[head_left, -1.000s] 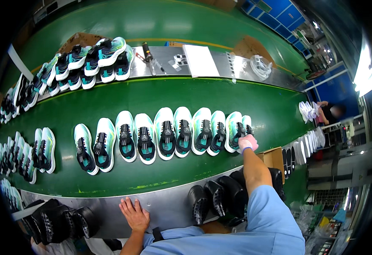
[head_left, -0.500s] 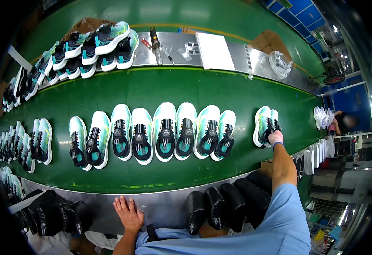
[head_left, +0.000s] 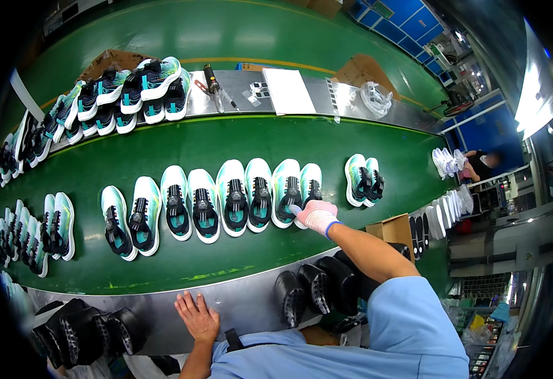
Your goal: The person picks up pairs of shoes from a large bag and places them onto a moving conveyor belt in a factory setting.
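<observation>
A row of white, mint and black sneakers (head_left: 231,196) lies across the green belt, toes pointing away from me. My right hand (head_left: 317,216), in a striped white and pink glove, is at the right end of this row. Its fingers are closed over the heel of the last sneaker (head_left: 312,178), and the thumb reaches the heel of the neighbouring sneaker (head_left: 285,183). What the fingertips grip is partly hidden. My bare left hand (head_left: 199,318) rests with fingers spread on the metal ledge (head_left: 245,292). A separate pair of sneakers (head_left: 356,180) stands further right.
More sneakers (head_left: 62,224) stand at the left and are stacked on the far metal shelf (head_left: 197,104), beside a screwdriver (head_left: 212,79) and white paper (head_left: 287,91). Black shoe lasts (head_left: 289,297) line the near ledge. A co-worker (head_left: 480,165) is at the far right.
My right hand has let go of the separate pair at the right and moved left to the row's end. The view has shifted a little; my left hand stays on the ledge.
</observation>
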`<state>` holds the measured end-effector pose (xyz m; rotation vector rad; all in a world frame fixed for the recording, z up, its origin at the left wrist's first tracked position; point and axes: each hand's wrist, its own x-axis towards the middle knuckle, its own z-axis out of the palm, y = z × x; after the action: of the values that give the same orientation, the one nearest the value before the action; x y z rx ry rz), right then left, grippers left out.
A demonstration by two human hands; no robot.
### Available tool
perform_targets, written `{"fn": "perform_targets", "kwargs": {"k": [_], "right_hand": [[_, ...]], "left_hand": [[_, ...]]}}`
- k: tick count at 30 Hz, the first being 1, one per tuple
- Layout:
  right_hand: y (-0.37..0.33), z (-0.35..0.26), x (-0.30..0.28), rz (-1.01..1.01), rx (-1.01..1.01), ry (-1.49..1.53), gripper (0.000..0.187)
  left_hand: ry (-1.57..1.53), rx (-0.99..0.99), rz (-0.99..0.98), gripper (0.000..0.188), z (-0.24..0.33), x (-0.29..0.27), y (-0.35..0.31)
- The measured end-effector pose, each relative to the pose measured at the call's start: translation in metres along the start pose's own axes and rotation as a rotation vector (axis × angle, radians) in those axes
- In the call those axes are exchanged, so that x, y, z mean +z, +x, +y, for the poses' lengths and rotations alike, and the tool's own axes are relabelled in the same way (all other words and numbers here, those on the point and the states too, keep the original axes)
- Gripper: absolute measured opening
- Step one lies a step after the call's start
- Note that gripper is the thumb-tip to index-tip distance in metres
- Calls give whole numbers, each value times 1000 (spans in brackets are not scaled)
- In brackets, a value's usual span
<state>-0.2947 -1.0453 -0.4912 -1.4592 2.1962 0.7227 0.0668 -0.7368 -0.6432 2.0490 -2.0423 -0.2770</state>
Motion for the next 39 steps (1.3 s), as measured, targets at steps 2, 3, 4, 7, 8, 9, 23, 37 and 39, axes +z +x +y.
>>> {"fn": "perform_targets", "kwargs": {"k": [2,3,4,7,8,9,23,37,39], "right_hand": [[1,-7,6,45,72,-14,74],[4,-10,6,46,104,-49,61],[10,-15,8,84,135,-28,55],[31,-13,33,269,228,50,34],[32,-12,34,324,237,54,35],[32,-4,37,409,218,6,36],[44,47,-11,268,151,-288,36],[-60,-152,60,256,-438,-164,52],[-58,-143,67,362,-478,-132,46]], "left_hand": [[-1,15,17,69,1,-2,0],[-3,21,26,69,3,-2,0],[-6,15,27,69,3,-2,2],[-14,14,7,69,0,-1,-3],[-9,5,10,69,-1,0,-3],[-4,-6,13,68,-3,0,-4],[36,-2,12,65,-3,10,-7],[-33,-8,43,63,2,3,-5],[-29,-15,50,63,-1,4,-7]]}}
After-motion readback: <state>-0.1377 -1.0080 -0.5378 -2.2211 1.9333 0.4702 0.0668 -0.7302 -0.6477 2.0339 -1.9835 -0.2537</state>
